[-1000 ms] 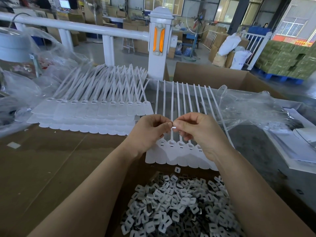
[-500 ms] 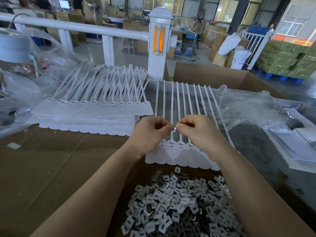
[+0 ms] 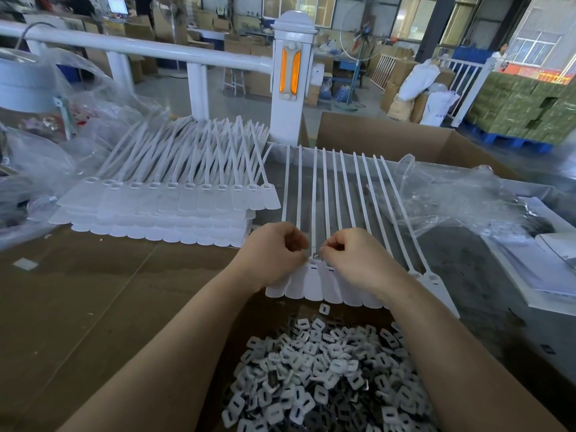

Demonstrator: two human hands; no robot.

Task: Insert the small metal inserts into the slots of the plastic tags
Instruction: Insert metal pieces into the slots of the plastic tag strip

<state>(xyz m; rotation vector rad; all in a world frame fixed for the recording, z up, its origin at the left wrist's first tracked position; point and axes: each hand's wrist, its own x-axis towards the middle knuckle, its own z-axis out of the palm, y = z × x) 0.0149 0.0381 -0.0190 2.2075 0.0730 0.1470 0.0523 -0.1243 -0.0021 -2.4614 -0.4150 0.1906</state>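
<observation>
Hands over row of white tags
Left hand and right hand pinch one small metal insert together; no readable writing anywhere.

Left hand fingertips: curled under the palm, hidden from the camera; grip cannot be confirmed.
Right hand fingertips: likewise folded out of sight.
Metal insert: only a small grey glint between the two hands; shape too small to tell.
Row of tags: slotted heads covered by both hands; right end runs beneath the right forearm.
Pile of inserts: cut off by the bottom edge; right side hidden behind the forearm.
Clear plastic bag: contents blurred, unidentifiable.
Stacked tags: lower layers covered by the top layer.
</observation>
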